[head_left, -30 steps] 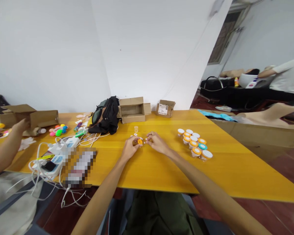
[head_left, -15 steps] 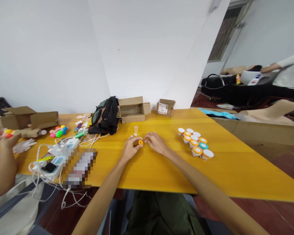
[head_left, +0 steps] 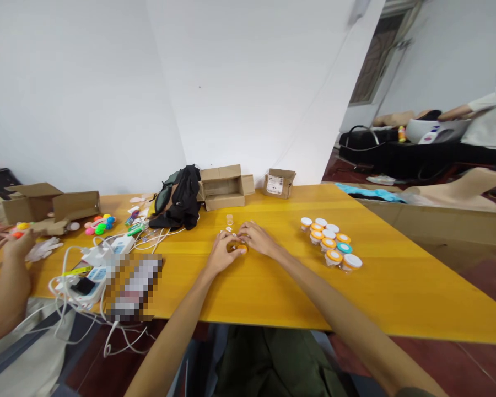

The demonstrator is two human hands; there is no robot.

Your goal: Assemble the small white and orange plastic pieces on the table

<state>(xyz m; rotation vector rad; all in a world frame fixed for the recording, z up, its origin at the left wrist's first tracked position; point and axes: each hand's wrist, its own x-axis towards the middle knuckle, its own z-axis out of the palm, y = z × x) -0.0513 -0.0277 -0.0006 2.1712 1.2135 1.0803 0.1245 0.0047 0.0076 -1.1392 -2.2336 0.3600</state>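
Note:
My left hand (head_left: 220, 252) and my right hand (head_left: 256, 238) meet over the middle of the yellow table (head_left: 273, 286). Between their curled fingertips sits a small orange-lidded piece (head_left: 242, 248); both hands touch it and partly hide it. Small white bits (head_left: 228, 227) and a tiny clear cup (head_left: 230, 218) lie just beyond the fingers. To the right stands a cluster of several small jars (head_left: 330, 244) with orange, white and teal lids.
A black bag (head_left: 179, 196) and open cardboard boxes (head_left: 223, 186) sit at the table's back. White cables and chargers (head_left: 95, 262) and colourful toys (head_left: 99, 223) lie left, where another person's hands (head_left: 8, 242) work. A second person stands far right.
My two hands have closed in together around the orange piece, which now lies lower and more hidden. The person on the left pulled their hand back from the cardboard box.

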